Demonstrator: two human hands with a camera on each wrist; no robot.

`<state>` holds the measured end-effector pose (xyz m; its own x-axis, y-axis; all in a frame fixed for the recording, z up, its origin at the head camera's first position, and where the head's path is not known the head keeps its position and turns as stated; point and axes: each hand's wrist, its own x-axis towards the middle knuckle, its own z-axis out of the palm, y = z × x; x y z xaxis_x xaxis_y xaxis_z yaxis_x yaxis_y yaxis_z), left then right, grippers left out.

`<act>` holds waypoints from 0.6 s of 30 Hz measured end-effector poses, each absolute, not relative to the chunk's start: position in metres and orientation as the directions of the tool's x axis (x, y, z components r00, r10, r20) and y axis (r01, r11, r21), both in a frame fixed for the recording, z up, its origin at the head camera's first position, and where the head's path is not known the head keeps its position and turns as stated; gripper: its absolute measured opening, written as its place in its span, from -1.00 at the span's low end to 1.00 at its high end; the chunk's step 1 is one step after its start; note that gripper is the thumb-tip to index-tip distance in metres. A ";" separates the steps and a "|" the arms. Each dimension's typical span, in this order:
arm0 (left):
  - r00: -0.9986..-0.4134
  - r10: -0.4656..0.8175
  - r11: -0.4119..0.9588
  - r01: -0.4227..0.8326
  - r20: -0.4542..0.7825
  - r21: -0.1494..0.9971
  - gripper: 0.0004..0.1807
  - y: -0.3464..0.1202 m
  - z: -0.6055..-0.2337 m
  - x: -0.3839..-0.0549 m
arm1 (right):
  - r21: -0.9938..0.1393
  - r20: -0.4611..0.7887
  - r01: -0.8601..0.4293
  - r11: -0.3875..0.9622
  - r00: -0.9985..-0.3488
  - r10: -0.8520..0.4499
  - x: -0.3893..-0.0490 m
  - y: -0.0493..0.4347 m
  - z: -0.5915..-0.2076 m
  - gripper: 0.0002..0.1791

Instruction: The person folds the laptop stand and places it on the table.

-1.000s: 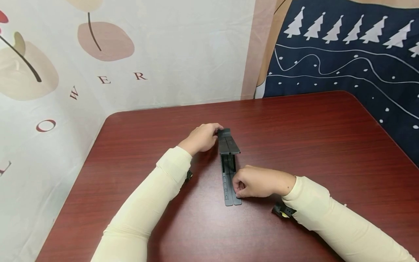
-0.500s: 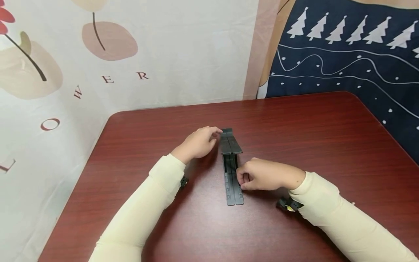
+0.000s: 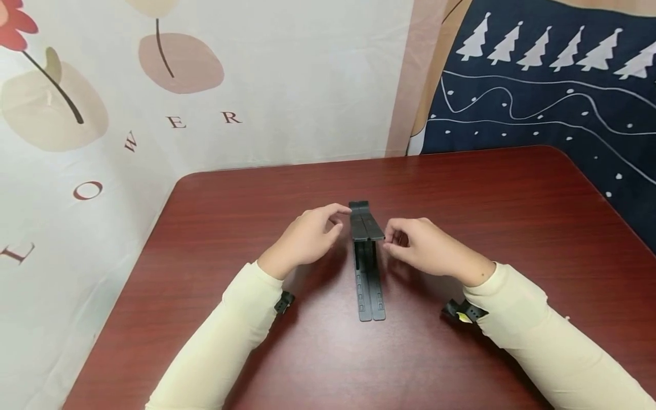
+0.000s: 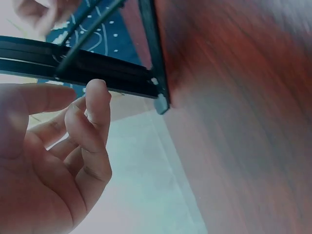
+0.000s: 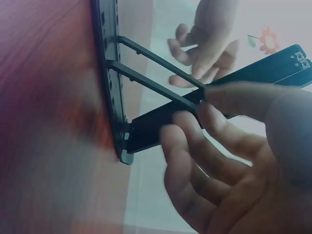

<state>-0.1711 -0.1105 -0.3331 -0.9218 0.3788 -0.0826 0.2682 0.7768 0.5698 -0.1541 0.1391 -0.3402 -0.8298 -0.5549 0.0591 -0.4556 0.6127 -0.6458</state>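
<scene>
A black folding laptop stand (image 3: 365, 226) stands narrow on the table, its sloping top panel raised above a flat slotted base (image 3: 370, 299). Two thin struts (image 5: 151, 85) join base and panel in the right wrist view. My left hand (image 3: 304, 236) is at the panel's left side, fingers loosely bent, index fingertip right at the edge. In the left wrist view its thumb and fingertips lie close beside the panel (image 4: 112, 75). My right hand (image 3: 430, 247) is on the other side, fingers loosely curved, fingertips right by the panel's near right corner. Its thumb overlaps a strut end in the right wrist view.
The reddish-brown wooden table (image 3: 287, 364) has rounded far corners. Behind it hang a pale flower-print cloth (image 3: 307, 85) and a dark blue cloth with white trees (image 3: 512, 102). Black wrist straps (image 3: 463, 312) sit over the cream sleeves.
My right hand has left the base's near end and moved away from me, up beside the top panel. My left hand has drawn back slightly toward me. The stand keeps its shape.
</scene>
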 end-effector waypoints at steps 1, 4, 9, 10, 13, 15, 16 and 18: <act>-0.921 0.382 0.768 0.272 -0.074 0.580 -0.59 -0.110 -0.332 -0.169 | -0.658 0.069 -0.438 0.612 -0.845 -0.531 -0.155 0.139 -0.340 -0.92; -0.920 0.389 0.751 0.284 -0.052 0.596 -0.60 -0.109 -0.330 -0.164 | -0.682 0.095 -0.419 0.600 -0.864 -0.495 -0.156 0.138 -0.340 -0.79; -0.920 0.389 0.732 0.275 -0.052 0.624 -0.61 -0.108 -0.328 -0.157 | -0.710 0.095 -0.416 0.568 -0.856 -0.509 -0.156 0.136 -0.345 -0.51; -0.920 0.389 0.728 0.270 -0.055 0.630 -0.62 -0.108 -0.329 -0.156 | -0.718 0.092 -0.415 0.559 -0.853 -0.514 -0.156 0.135 -0.346 -0.49; -0.919 0.388 0.716 0.250 -0.074 0.652 -0.63 -0.108 -0.330 -0.155 | -0.752 0.078 -0.393 0.529 -0.850 -0.521 -0.156 0.134 -0.350 -0.48; -0.917 0.391 0.710 0.248 -0.076 0.660 -0.64 -0.107 -0.331 -0.154 | -0.774 0.073 -0.377 0.509 -0.852 -0.519 -0.157 0.133 -0.351 -0.49; -0.916 0.395 0.705 0.249 -0.075 0.664 -0.64 -0.107 -0.331 -0.154 | -0.783 0.070 -0.366 0.502 -0.855 -0.514 -0.157 0.133 -0.351 -0.50; -0.916 0.396 0.698 0.251 -0.069 0.670 -0.65 -0.106 -0.332 -0.155 | -0.800 0.062 -0.345 0.490 -0.862 -0.504 -0.157 0.133 -0.350 -0.53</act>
